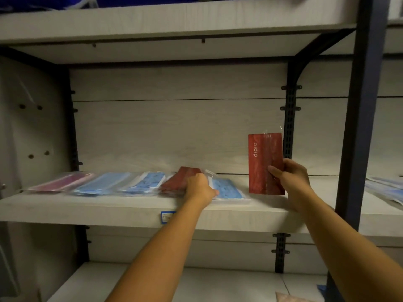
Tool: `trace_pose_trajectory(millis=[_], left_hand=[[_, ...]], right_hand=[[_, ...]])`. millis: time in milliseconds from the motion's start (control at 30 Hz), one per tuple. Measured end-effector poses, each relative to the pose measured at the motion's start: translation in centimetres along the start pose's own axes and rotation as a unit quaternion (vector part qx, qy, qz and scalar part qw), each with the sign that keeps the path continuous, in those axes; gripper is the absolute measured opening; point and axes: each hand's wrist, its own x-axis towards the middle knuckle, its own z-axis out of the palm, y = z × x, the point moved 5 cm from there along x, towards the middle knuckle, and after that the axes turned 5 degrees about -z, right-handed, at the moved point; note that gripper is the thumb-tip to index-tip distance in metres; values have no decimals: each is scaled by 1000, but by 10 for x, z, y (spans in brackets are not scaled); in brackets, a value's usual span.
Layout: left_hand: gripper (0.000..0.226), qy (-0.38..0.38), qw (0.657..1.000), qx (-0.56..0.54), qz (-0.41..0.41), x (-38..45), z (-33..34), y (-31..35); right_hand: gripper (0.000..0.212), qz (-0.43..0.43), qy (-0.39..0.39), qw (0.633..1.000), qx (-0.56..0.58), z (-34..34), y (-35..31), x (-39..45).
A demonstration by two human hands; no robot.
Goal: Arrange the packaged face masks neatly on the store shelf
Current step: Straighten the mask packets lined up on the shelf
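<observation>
here left hand fingers grip red stack; right hand pinches upright red pack.

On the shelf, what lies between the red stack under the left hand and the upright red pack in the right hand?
Head view: a blue patterned mask pack lying flat, then bare shelf.

A pale wood-grain back panel sits behind the shelving, split by a thin horizontal seam. Black slotted uprights carry curved brackets under the upper board. A dark blue post stands at right. The light is dim.
</observation>
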Motion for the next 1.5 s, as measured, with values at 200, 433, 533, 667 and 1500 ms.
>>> trace_pose_trajectory(millis=[200,433,533,667,1500], left_hand=[[57,25,1000,11,3,1,2,1],[70,57,998,23,23,-5,-2,4],[66,69,997,18,40,-8,-5,6],[42,84,993,2,83,-12,-16,10],[35,65,950,291,97,-9,-186,-124]], right_hand=[[25,4,0,1000,3,-1,1,0],[18,-3,4,1000,11,-2,0,-3],[19,0,26,1000,14,-3,-4,-5],[13,13,45,999,23,-5,-11,-8],[15,71,-140,983,-92,225,-22,-12]])
